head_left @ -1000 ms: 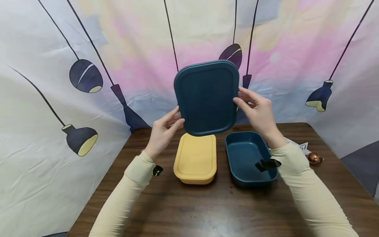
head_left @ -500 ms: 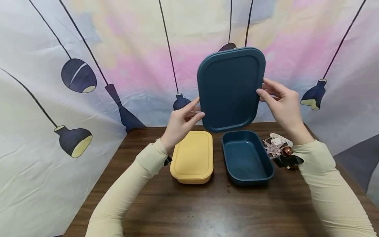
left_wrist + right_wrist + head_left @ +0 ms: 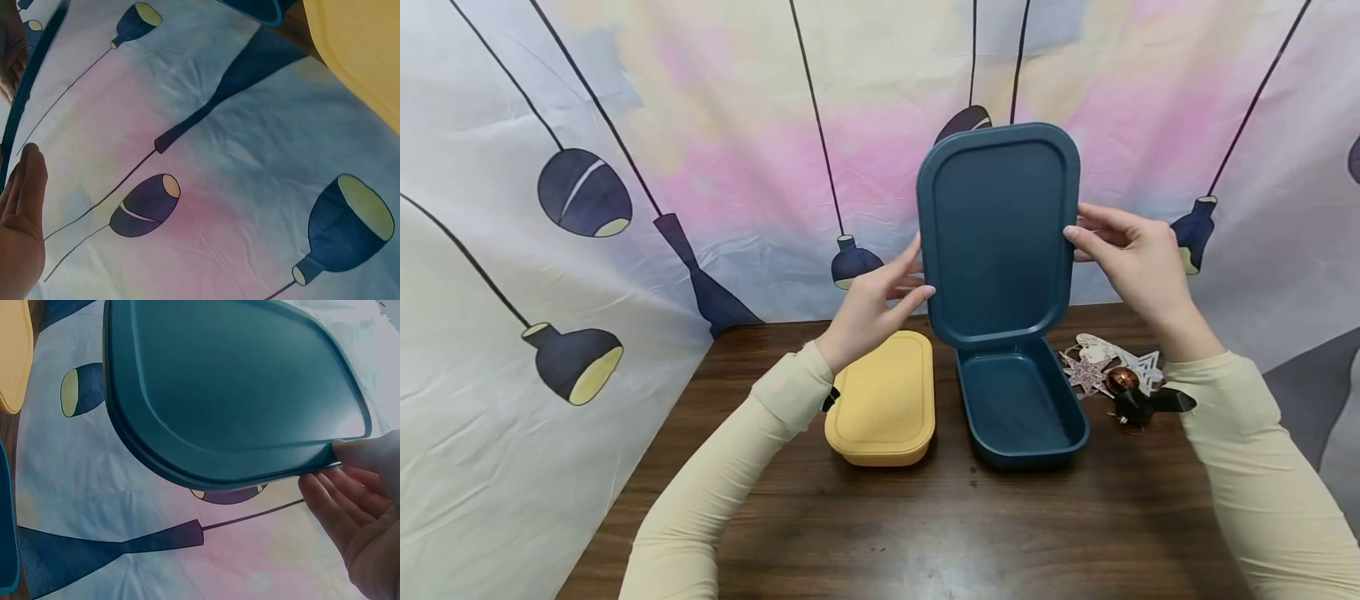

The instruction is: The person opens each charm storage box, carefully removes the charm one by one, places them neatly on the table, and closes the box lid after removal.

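A dark blue rectangular lid (image 3: 1000, 233) with rounded corners is held up almost vertically, its lower edge overlapping the far end of the blue container in the head view. My left hand (image 3: 880, 304) pinches its left edge between thumb and fingers. On the opposite edge my right hand (image 3: 1142, 262) does the same, thumb on the near face and fingers behind, as the right wrist view also shows. Beneath stands the matching dark blue container (image 3: 1022, 404), uncovered, with its bare bottom showing. Left of it sits a yellow container with its yellow lid (image 3: 883, 396) on.
Several ornaments lie right of the blue container: a glittery star (image 3: 1086, 372), a copper-coloured ball (image 3: 1122, 380) and a white openwork star (image 3: 1144, 368). All rest on a dark wooden table (image 3: 880, 533). A cloth printed with hanging lamps (image 3: 700, 125) hangs behind it.
Both hands have carried the blue lid rightward, from above the gap between the containers to over the blue one. The lid now faces me more squarely.
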Demonstrator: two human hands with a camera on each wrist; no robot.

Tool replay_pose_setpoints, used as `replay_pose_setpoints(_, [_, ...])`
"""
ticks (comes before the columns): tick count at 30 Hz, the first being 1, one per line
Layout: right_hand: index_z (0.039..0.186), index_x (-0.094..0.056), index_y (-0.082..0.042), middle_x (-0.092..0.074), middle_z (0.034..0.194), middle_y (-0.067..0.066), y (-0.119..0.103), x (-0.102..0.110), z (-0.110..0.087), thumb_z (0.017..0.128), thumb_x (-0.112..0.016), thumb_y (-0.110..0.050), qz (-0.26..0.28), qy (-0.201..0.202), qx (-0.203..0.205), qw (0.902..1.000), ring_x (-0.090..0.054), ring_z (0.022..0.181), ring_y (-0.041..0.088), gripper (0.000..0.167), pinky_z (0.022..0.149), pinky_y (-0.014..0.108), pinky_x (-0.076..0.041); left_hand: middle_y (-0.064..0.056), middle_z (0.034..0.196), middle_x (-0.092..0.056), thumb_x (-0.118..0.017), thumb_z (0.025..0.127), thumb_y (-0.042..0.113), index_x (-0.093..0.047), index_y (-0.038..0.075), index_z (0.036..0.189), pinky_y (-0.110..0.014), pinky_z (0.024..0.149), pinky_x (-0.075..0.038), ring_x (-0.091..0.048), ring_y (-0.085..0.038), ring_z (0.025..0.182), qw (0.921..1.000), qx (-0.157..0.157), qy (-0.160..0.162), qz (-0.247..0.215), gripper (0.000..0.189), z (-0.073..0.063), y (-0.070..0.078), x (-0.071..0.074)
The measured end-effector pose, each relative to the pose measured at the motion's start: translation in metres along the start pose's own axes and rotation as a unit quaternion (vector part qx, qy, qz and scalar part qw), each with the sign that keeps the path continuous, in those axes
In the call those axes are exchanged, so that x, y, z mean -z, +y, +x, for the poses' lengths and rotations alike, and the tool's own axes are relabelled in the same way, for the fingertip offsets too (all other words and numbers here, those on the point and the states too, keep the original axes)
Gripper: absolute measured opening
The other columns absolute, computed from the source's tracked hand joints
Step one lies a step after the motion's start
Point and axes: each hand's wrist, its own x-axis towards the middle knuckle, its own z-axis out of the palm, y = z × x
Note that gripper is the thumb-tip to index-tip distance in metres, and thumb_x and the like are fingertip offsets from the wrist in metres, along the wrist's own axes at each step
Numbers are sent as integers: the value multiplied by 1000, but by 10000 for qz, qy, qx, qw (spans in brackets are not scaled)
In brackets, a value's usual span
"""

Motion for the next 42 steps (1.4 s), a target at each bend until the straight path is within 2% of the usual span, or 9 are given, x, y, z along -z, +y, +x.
replay_pose_setpoints(4, [140, -63, -13, -73, 111, -3, 1, 4, 1, 96, -70, -37, 40, -284, -314, 9991, -71, 79, 1, 50, 78, 12, -51, -17, 153, -46, -57, 104, 10, -18, 2, 160, -31, 101, -49, -58, -23, 128, 9992, -111, -384, 17, 69, 1, -3, 1])
replay_pose_setpoints(9, [141, -62, -14, -73, 111, -8, 5, 7, 2, 95, -69, -42, 59, -575, -639, 9963, -72, 80, 3, 54, 87, 23, -53, -14, 163, -28, -49, 108, 19, -8, 4, 161, -33, 115, -34, -35, -20, 146, 9959, 93, -771, 456, 69, -1, -5, 1])
replay_pose_setpoints(14, [142, -61, -15, -72, 119, -1, 9, 9, 3, 95, -68, -46, 41, -794, -866, 9931, -72, 83, 3, 57, 92, 33, -52, -9, 168, -10, -47, 109, 26, -5, 6, 161, -33, 121, -20, -14, -15, 153, 9930, 277, -946, 653, 70, -3, -7, -1])
replay_pose_setpoints(18, [143, -60, -13, -71, 124, 7, 12, 7, 4, 95, -67, -47, -30, -933, -891, 9916, -71, 82, 2, 59, 98, 45, -49, -3, 169, 0, -45, 109, 27, -1, 8, 162, -33, 122, -16, -5, -13, 153, 9911, 465, -1056, 662, 71, -5, -9, -5])
replay_pose_setpoints(21, [144, -58, -11, -68, 126, 17, 16, 2, 4, 97, -64, -48, -147, -1088, -864, 9902, -69, 80, -2, 60, 100, 53, -46, -2, 169, 4, -42, 110, 31, 2, 8, 161, -33, 122, -12, -1, -12, 153, 9892, 678, -1133, 642, 71, -7, -11, -8])
replay_pose_setpoints(28, [144, -57, -9, -67, 125, 24, 22, -9, 5, 99, -61, -49, -433, -1317, -842, 9868, -67, 78, -3, 60, 98, 52, -47, -4, 168, 10, -31, 112, 36, 6, 6, 160, -32, 123, -7, 5, -10, 153, 9837, 1190, -1240, 538, 68, -11, -14, -16])
replay_pose_setpoints(31, [143, -59, -9, -69, 121, 23, 22, -11, 5, 98, -61, -51, -597, -1313, -793, 9864, -70, 81, 5, 62, 96, 52, -48, -4, 168, 10, -31, 111, 39, 6, 6, 160, -32, 123, -7, 5, -10, 152, 9816, 1358, -1247, 495, 69, -11, -14, -18])
replay_pose_setpoints(37, [146, -55, -7, -69, 119, 24, 22, -15, 4, 95, -65, -52, -947, -1402, -699, 9831, -69, 99, 34, 69, 89, 52, -50, 1, 168, 7, -37, 108, 49, 6, 12, 161, -35, 123, -11, 1, -8, 152, 9772, 1717, -1204, 338, 77, -10, -14, -21])
replay_pose_setpoints(42, [149, -49, -2, -68, 117, 28, 22, -18, 1, 97, -65, -49, -1351, -1611, -611, 9757, -64, 106, 41, 71, 86, 54, -50, -3, 169, 4, -45, 104, 54, 5, 15, 161, -37, 122, -15, -1, -8, 152, 9740, 1945, -1129, 272, 85, -11, -14, -25])
